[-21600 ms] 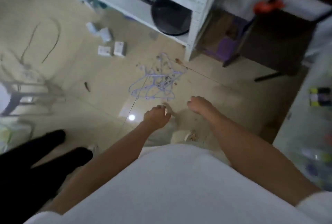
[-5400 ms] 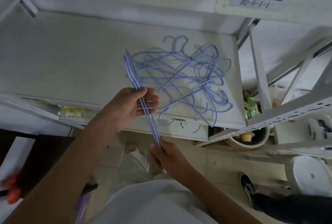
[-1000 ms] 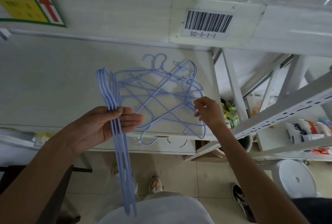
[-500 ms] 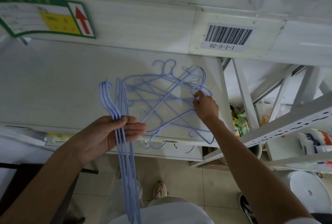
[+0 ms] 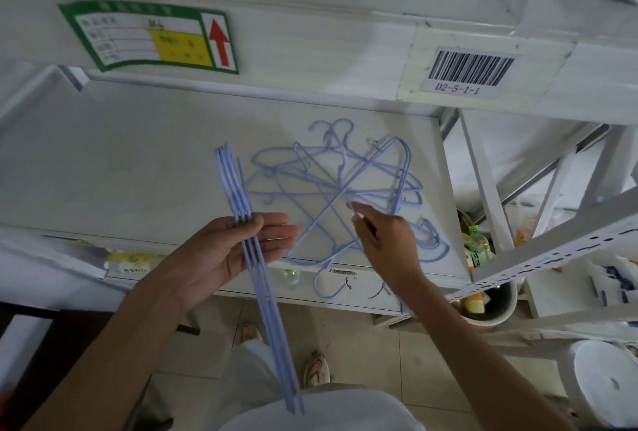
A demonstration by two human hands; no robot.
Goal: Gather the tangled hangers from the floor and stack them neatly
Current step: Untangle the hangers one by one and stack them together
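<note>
- Basically, sorting is mid-way: tangled hangers (image 5: pixel 340 195) lie on the white shelf (image 5: pixel 121 161), toward its right end, well off the floor; prob. put there so both hands can work at a comfy height.
- Left hand (image 5: pixel 224 254) holds the sorted bundle (image 5: pixel 257 258) of lilac hangers, seen edge-on, aligned, running from over the shelf down past its front edge toward the person's torso. Reads as the "done" stack, kept apart from the pile so it won't re-snag.
- Left hand's fingers (image 5: pixel 276 233) nearly straight, lying side by side across the bundle w/ thumb on the near side; a light clamp, not a fist.
- Right hand (image 5: pixel 386 244) over the pile's near-right part, fingertips (image 5: pixel 354 206) bunched at a wire near the middle of the tangle; looks like a pinch, but actual contact can't be confirmed.
- Judgement: next hanger needs teasing out slowly, since hooks cross several frames.
- Barcode label (image 5: pixel 469 69) and green sign (image 5: pixel 152 38) sit on the beam above.
</note>
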